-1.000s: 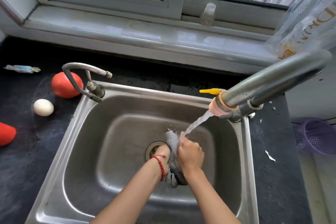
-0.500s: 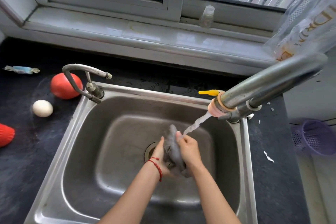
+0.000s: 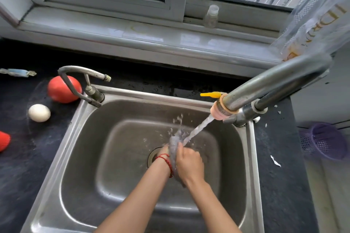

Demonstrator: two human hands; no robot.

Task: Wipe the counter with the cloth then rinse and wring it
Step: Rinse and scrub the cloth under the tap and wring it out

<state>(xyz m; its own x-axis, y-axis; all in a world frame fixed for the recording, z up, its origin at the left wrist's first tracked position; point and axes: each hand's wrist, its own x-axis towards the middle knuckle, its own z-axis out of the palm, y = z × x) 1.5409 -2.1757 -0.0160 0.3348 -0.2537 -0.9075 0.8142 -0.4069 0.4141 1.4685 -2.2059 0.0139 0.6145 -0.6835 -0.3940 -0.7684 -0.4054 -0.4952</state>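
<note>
Splashing is the hazard we judge most likely: the stream from the tap (image 3: 221, 112) strikes the top of the cloth (image 3: 175, 143) at a slant, and droplets are already in the air above it. If we raise the bundle nearer the spout, or tilt it toward the rim of the sink (image 3: 62, 157), we expect water to carry over onto the dark counter (image 3: 24, 166) we are meant to have wiped. A second risk is losing the cloth. It is soaked and bunched narrow, held over the drain (image 3: 153, 154), and a loose grasp during the wringing twist could let it drop into the basin.

We hold the cloth between both hands above the middle of the sink. Our right hand (image 3: 189, 164) is curled around its lower part, fingers wrapped and gripping. Our left hand (image 3: 164, 152), with a red string (image 3: 166, 160) at the wrist, is pressed against the other side; it is mostly hidden behind the cloth, so we cannot tell how its fingers lie.

The cloth looks grey, wet through and gathered into an upright, rumpled roll, its upper end poking above our knuckles into the water. Motion blur hides its weave. It touches neither the basin floor nor the tap.
</note>
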